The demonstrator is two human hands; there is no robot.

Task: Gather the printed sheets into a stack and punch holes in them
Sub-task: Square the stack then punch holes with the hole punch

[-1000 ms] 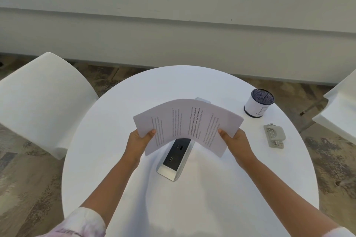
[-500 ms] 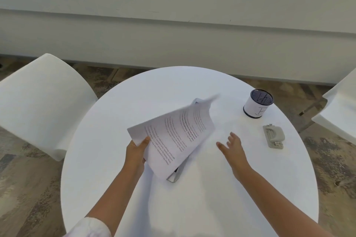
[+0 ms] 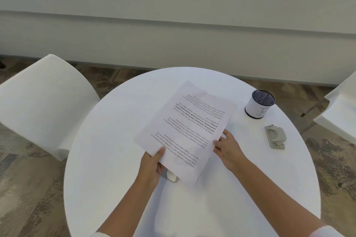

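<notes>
The printed sheets (image 3: 185, 131) are pinched by the left hand (image 3: 152, 165) and steadied by the right hand (image 3: 228, 149), fingers relaxed; squaring is under way, and the hole punch (image 3: 275, 136), right of the grip, is likely needed next.

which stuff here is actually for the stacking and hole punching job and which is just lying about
For the job:
- sheets, gripped at the near corner by the left hand, with the right hand at their right edge
- hole punch, untouched on the table

Lying about:
- cup
- power box under the sheets
- chair
</notes>
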